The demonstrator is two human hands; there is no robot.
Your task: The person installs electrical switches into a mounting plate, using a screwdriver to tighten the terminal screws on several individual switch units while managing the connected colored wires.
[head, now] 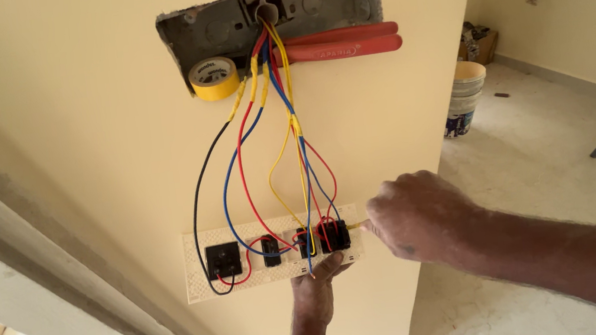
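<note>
The right hand (412, 218) is closed, its grip pinched on a thin yellowish tool (357, 224), probably a screwdriver, whose tip points left into the rightmost switch module (333, 235). The fist hides most of the tool, so only a short bit of it shows. The left hand (317, 292) comes up from below, fingers curled over the lower edge of the white switch plate (201, 272). That grip holds the plate up and steady, back side facing out, so the tool can press on the module.

The plate hangs against the cream wall (98, 123), just below the open wall box (222, 23). It carries four black modules in a row, the largest at the left end. Red, blue, yellow and black wires (241, 159) run down from a conduit in the box and fan out to the modules; they are long enough for the plate to hang clear of the box.

A yellow tape roll (214, 78) sits on the box's lower left edge. Red-handled pliers (344, 42) lie in the box, handles sticking out right. Both seem parked there within easy reach. Far right, a bucket (466, 96) stands on the floor.
</note>
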